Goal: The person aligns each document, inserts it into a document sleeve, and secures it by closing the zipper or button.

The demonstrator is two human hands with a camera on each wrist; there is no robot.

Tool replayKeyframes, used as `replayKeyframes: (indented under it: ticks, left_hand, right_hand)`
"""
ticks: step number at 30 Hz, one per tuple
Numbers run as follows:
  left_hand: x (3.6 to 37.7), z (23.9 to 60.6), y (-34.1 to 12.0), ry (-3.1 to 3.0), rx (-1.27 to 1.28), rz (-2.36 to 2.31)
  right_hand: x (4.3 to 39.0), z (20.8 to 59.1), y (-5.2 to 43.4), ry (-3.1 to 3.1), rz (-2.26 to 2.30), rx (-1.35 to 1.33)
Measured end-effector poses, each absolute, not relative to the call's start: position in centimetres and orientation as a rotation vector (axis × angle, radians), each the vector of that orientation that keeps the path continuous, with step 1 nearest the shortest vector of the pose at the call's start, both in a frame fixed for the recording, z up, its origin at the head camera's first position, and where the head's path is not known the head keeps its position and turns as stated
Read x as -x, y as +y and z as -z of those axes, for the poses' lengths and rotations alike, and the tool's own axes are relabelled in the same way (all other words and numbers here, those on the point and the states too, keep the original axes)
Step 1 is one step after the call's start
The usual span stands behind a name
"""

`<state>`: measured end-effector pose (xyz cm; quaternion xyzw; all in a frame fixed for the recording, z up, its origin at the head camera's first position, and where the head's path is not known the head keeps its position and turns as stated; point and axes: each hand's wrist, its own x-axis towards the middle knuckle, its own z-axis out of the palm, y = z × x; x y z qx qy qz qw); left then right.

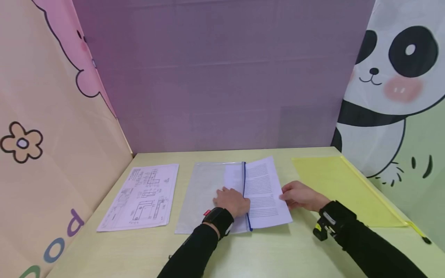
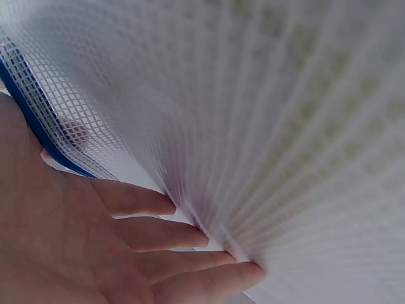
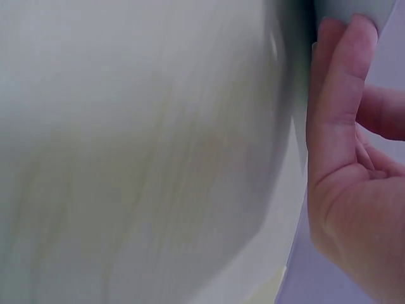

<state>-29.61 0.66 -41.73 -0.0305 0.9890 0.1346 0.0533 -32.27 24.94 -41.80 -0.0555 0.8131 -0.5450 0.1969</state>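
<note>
A clear mesh zip pouch (image 1: pixel 205 193) with a blue zipper edge (image 1: pixel 245 177) lies in the middle of the table. A printed text sheet (image 1: pixel 262 185) is partly inside it; the rest sticks out past the zipper to the right. My left hand (image 1: pixel 232 201) rests on the pouch beside the zipper, and in the left wrist view its straight fingers (image 2: pixel 171 237) touch the mesh (image 2: pixel 209 126). With thumb and fingers my right hand (image 1: pixel 302 196) pinches the sheet's right edge. The right wrist view shows those fingers (image 3: pixel 338 107) at the pale paper.
To the left lies a sheet with technical drawings (image 1: pixel 142 197). A yellow zip pouch (image 1: pixel 344 189) lies at the right, its zipper pull (image 1: pixel 426 240) near the table's right edge. A purple panel (image 1: pixel 222 77) stands behind the table (image 1: pixel 264 255), with printed cloth at both sides.
</note>
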Motion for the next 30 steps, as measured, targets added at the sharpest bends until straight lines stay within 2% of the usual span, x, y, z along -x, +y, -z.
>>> replayKeyframes:
  ticks: [17,30]
  left_hand:
    - [29.7,41.8,0.8,3.010,0.096,-0.372]
    - [29.6,41.8,0.7,3.016,0.101,-0.355]
  right_hand:
    - [33.0,42.5,22.0,2.331,1.470,0.211]
    - [32.5,42.0,22.6,2.217,1.486,0.077]
